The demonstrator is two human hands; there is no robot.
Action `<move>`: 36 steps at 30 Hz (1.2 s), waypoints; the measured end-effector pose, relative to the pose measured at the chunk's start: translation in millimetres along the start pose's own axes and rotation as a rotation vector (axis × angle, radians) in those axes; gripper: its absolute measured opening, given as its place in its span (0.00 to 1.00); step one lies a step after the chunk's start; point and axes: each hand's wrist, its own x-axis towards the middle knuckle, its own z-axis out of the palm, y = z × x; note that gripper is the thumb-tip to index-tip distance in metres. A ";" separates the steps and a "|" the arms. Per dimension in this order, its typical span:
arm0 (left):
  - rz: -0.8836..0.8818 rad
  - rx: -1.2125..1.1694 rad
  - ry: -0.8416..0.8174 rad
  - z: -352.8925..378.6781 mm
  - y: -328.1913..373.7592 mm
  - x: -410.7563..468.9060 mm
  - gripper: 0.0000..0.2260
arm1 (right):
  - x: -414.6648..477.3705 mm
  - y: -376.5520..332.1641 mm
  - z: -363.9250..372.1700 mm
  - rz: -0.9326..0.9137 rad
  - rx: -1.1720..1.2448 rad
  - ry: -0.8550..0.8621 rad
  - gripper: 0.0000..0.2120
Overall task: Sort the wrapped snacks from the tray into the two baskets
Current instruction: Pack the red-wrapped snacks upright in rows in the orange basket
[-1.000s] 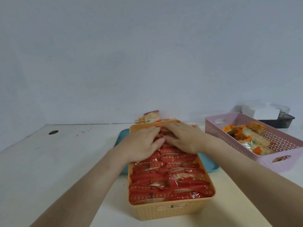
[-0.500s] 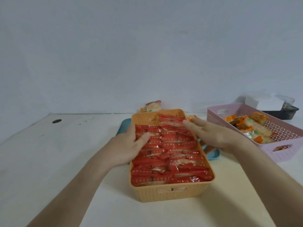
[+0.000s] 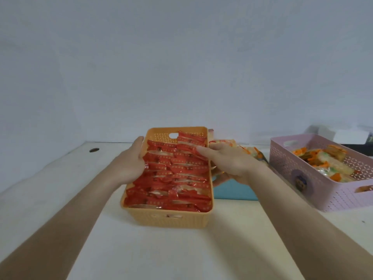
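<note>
An orange basket (image 3: 169,217) packed with several red-wrapped snacks (image 3: 171,178) sits in the middle of the white table. My left hand (image 3: 129,164) grips its left rim, thumb inside against the snacks. My right hand (image 3: 230,162) holds the right rim, fingers lying over the red wrappers. Behind my right hand lies the teal tray (image 3: 234,190), with a few orange-and-green wrapped snacks (image 3: 250,152) on it. At the right stands a pink basket (image 3: 323,188) holding orange-and-green wrapped snacks (image 3: 331,164).
A round cable hole (image 3: 94,150) marks the table at the back left. A white box (image 3: 347,136) and a dark container sit behind the pink basket. The wall runs close behind the table.
Both hands have moved from the top of the red snacks out to the orange basket's sides. The basket has shifted left off the teal tray, uncovering it and the snacks on it.
</note>
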 end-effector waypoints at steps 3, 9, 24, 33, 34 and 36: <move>-0.058 0.000 0.011 -21.5 -29.1 16.7 0.18 | 17.8 -13.5 37.7 0.009 0.020 -0.073 0.16; -0.190 0.052 -0.089 -37.6 -54.3 30.3 0.13 | 45.5 -14.6 83.6 0.072 -0.021 -0.141 0.20; 0.217 0.449 0.064 3.8 78.1 47.1 0.17 | 41.0 37.4 -10.7 -0.005 -0.282 0.231 0.12; 0.148 0.354 -0.154 185.5 111.6 66.6 0.27 | 67.6 81.9 -78.3 -0.006 -0.309 0.380 0.15; 0.101 0.333 -0.125 195.7 105.4 74.1 0.31 | 71.8 84.8 -86.2 0.026 -0.277 0.356 0.14; 0.066 0.221 -0.038 198.3 94.1 80.8 0.28 | 76.6 84.9 -91.2 0.096 -0.178 0.265 0.11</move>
